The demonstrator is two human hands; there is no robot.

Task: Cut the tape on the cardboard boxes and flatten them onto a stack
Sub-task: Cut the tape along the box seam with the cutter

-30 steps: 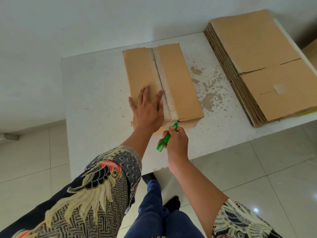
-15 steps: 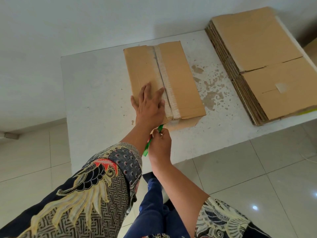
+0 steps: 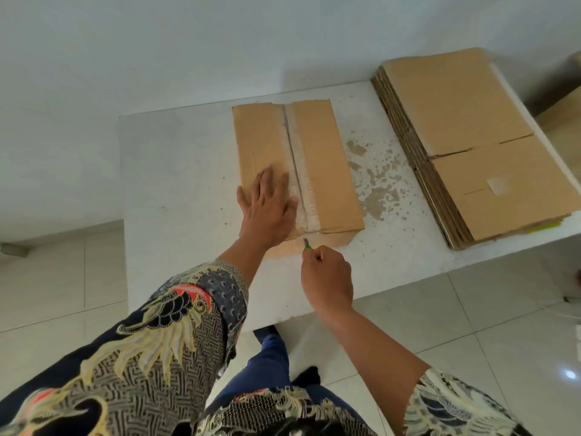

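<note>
Left grip [image 3: 268, 206] spread flat on box [image 3: 323, 162]; right grip [image 3: 327, 272] pinches cutter [image 3: 307, 243] at its near edge.

We saw a short-sleeved batik shirt [image 3: 135, 366] on the person, dark navy to black in its ground. Over the left sleeve [image 3: 195, 309] ran a big bird figure, its cream-yellow feathers fanning down and a splash of orange-red near its head. Just beyond that bird, at the sleeve's hem, we caught a grey-blue band dotted with small scale-like marks. Below the bird the cloth carried a fine grey maze pattern. The right sleeve [image 3: 452, 407] showed the same cream feather shapes on navy. Both forearms were bare below the sleeves. Between the sleeves we made out blue trousers [image 3: 273, 357], and beside them a black foot covering [image 3: 309, 377].
</note>
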